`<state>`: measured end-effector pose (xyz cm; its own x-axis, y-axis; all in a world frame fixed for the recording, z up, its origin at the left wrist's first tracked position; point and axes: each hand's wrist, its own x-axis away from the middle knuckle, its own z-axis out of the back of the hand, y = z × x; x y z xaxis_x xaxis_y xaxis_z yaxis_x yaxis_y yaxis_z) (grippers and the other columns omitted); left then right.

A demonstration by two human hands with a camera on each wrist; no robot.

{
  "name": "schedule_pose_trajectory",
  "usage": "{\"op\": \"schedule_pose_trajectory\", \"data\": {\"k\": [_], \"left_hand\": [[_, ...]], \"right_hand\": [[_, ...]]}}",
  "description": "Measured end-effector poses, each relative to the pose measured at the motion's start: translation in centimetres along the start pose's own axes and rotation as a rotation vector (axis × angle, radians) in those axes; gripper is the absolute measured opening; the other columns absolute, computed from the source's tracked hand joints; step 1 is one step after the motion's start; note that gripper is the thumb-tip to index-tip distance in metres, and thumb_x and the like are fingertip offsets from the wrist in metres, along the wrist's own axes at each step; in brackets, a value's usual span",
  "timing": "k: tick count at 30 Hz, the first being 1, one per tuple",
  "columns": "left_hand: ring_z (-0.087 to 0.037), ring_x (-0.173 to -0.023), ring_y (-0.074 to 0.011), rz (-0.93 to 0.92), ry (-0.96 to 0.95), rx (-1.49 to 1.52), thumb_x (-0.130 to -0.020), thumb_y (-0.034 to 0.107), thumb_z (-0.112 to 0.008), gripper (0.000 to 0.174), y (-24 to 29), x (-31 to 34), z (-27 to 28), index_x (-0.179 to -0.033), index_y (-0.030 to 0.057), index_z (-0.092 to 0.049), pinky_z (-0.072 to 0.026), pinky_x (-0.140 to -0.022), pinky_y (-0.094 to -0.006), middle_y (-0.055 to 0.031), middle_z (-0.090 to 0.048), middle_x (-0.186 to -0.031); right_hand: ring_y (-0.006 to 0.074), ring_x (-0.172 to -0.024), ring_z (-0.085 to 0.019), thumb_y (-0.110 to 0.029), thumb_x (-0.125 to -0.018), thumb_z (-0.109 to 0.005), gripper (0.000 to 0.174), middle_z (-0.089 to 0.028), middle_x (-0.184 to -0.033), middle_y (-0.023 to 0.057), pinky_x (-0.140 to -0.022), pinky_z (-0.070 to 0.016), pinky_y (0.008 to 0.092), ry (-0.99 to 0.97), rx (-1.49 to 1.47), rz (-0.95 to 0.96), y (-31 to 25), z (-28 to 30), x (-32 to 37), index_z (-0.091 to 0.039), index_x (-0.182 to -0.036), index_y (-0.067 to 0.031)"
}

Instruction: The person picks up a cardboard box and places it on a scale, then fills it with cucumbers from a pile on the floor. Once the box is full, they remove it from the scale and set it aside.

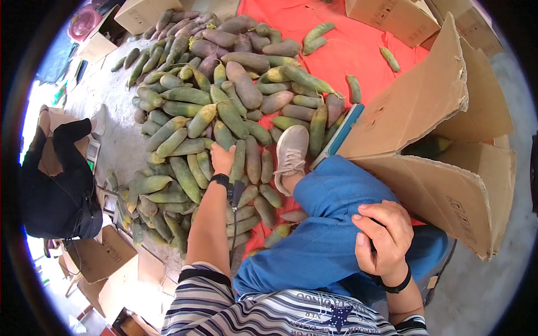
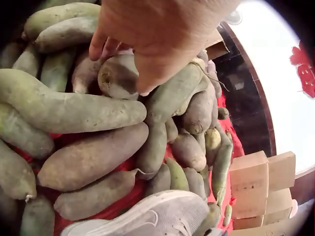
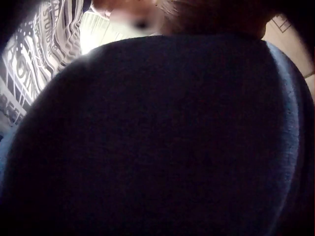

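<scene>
A large heap of long radishes (image 1: 241,84), some green and some purplish, spreads over the floor and a red sheet. My left hand (image 1: 223,159) reaches into its near side. In the left wrist view the thumb and fingers of the left hand (image 2: 162,39) straddle the blunt end of a radish (image 2: 118,76). A thick curved green radish (image 2: 69,103) lies just below that hand. Over my bent knee, my right hand (image 1: 386,235) hangs with loosely curled fingers and holds nothing. Dark trouser cloth (image 3: 157,137) fills most of the right wrist view.
At my right stands a cardboard box (image 1: 443,185) with raised flaps and a dark green radish inside. A blue-edged flat object (image 1: 342,131) sits beside my shoe (image 1: 291,157). More boxes (image 1: 386,19) stand at the back. A person in black (image 1: 59,179) is at the left.
</scene>
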<state>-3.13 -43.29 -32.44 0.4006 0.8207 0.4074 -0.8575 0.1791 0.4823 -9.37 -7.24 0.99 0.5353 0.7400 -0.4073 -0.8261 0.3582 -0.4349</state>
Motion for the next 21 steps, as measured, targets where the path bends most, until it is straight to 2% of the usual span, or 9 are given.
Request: {"op": "schedule_pose_trajectory", "data": {"k": [5,8,10,12,14,16,18,19,21], "left_hand": [[-0.052,-0.112,-0.042,0.07,0.027,-0.04,-0.078,0.034,-0.073,0.075,0.5,-0.2,-0.4,-0.129,-0.0083,-0.039,-0.0451,-0.092,-0.0436,-0.0288,-0.05,-0.123],[-0.057,-0.105,-0.0367,0.074,-0.022,0.112,-0.079,0.034,-0.071,0.067,-0.4,1.1,0.1,-0.125,-0.006,-0.043,-0.0471,-0.087,-0.0425,-0.0229,-0.056,-0.115],[-0.059,-0.096,-0.0263,0.251,-0.31,0.65,-0.079,0.036,-0.069,0.056,0.3,5.2,2.4,-0.118,-0.0002,-0.051,-0.048,-0.077,-0.0401,-0.0136,-0.06,-0.106],[-0.058,-0.09,-0.0182,0.311,-0.467,0.768,-0.079,0.038,-0.068,0.048,-1.7,7.0,2.8,-0.112,0.0054,-0.056,-0.0466,-0.07,-0.037,-0.0068,-0.06,-0.102],[-0.057,-0.087,-0.0161,0.321,-0.53,0.833,-0.08,0.038,-0.067,0.042,-2.0,10.5,4.1,-0.109,0.0084,-0.059,-0.0452,-0.068,-0.0346,-0.0054,-0.061,-0.1],[-0.055,-0.087,-0.0159,0.291,-0.592,0.856,-0.083,0.034,-0.064,0.04,-0.4,13.7,6.3,-0.114,0.0094,-0.054,-0.0463,-0.067,-0.0308,-0.0022,-0.059,-0.101],[-0.057,-0.097,-0.0194,0.109,-0.58,0.852,-0.083,0.034,-0.064,0.051,1.7,16.7,8.4,-0.123,0.0042,-0.052,-0.0479,-0.082,-0.04,-0.0061,-0.059,-0.11],[-0.055,-0.106,-0.02,-0.014,-0.663,0.952,-0.084,0.027,-0.065,0.056,2.9,17.7,9.6,-0.131,0.0009,-0.046,-0.0457,-0.091,-0.0395,-0.0079,-0.056,-0.118],[-0.052,-0.111,-0.0178,-0.354,-0.638,0.925,-0.085,0.02,-0.065,0.056,7.1,20.2,12.0,-0.132,-0.0011,-0.044,-0.0432,-0.095,-0.0339,-0.0095,-0.054,-0.124]], "right_hand": [[0.0266,-0.08,-0.063,-0.008,-0.068,-0.065,0.021,-0.066,-0.094,0.0114,-0.075,-0.0504,0.0402,0.029,-0.028,-0.039,0.3,0.1,0.3,-0.067,-0.088,-0.0038],[0.0276,-0.078,-0.063,-0.007,-0.068,-0.065,0.021,-0.065,-0.093,0.0116,-0.074,-0.0503,0.0399,0.057,-0.049,-0.031,0.5,0.2,0.5,-0.067,-0.089,-0.0037],[0.0281,-0.078,-0.062,-0.006,-0.069,-0.065,0.02,-0.065,-0.093,0.0115,-0.073,-0.0502,0.04,0.09,-0.047,-0.024,0.5,0.1,0.7,-0.066,-0.089,-0.0036],[0.0286,-0.077,-0.062,-0.005,-0.069,-0.065,0.019,-0.065,-0.092,0.0114,-0.073,-0.0501,0.0401,0.115,-0.047,-0.01,0.5,0.1,1.1,-0.066,-0.088,-0.0036],[0.029,-0.078,-0.062,-0.003,-0.07,-0.064,0.018,-0.064,-0.092,0.0112,-0.073,-0.05,0.0403,0.142,-0.032,-0.004,0.6,0.1,1.4,-0.065,-0.088,-0.0033],[0.0294,-0.078,-0.061,-0.002,-0.07,-0.064,0.017,-0.064,-0.091,0.0113,-0.074,-0.0499,0.0402,0.165,-0.042,0.005,0.4,0.2,1.7,-0.065,-0.087,-0.0028],[0.0291,-0.079,-0.061,-0.002,-0.07,-0.064,0.017,-0.064,-0.092,0.0114,-0.074,-0.0498,0.0396,0.182,-0.016,0.004,0.3,0.3,2.2,-0.065,-0.087,-0.0026],[0.0293,-0.081,-0.061,-0.003,-0.071,-0.063,0.016,-0.064,-0.094,0.0114,-0.077,-0.0494,0.0404,0.195,-0.016,-0.008,0.2,0.2,2.5,-0.065,-0.087,-0.003],[0.0295,-0.083,-0.061,-0.003,-0.072,-0.063,0.015,-0.064,-0.095,0.0113,-0.079,-0.049,0.041,0.213,0.019,0.013,0.3,0.3,3.0,-0.065,-0.087,-0.0034]]}}
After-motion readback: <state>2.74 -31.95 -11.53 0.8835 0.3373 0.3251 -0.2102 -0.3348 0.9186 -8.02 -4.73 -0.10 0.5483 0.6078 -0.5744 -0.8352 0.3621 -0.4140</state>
